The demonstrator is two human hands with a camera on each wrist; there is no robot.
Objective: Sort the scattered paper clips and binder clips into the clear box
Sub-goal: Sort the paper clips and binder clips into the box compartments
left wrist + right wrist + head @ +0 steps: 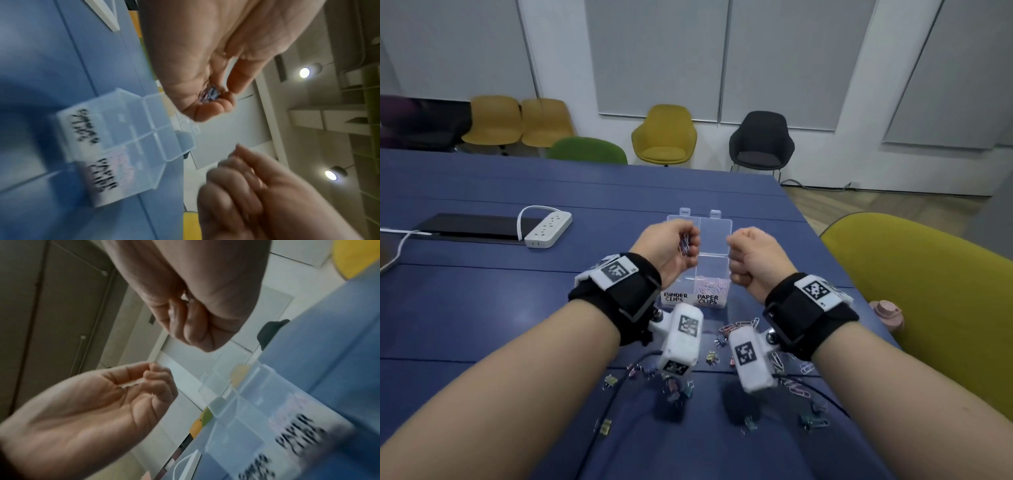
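The clear box [714,226] stands open on the blue table, its front labelled BINDER CLIPS and PAPER CLIPS. Pink paper clips [711,284] lie in its right compartment. My left hand [686,245] hovers over the box's left half and pinches a small bunch of bluish-purple paper clips [684,244], also seen in the left wrist view [209,95]. My right hand [736,260] is a tight fist over the box's right side. In the right wrist view small pale bits [171,311] peek from between its curled fingers [185,324], seemingly paper clips. Scattered clips [736,325] lie in front of the box.
Several small binder clips [711,357] and paper clips [799,389] lie on the near table under my wrists. A white power strip [548,229] and a dark tablet [472,228] sit at the left. A yellow chair [928,284] stands at the right, with a pink bottle [887,311] by the table's edge.
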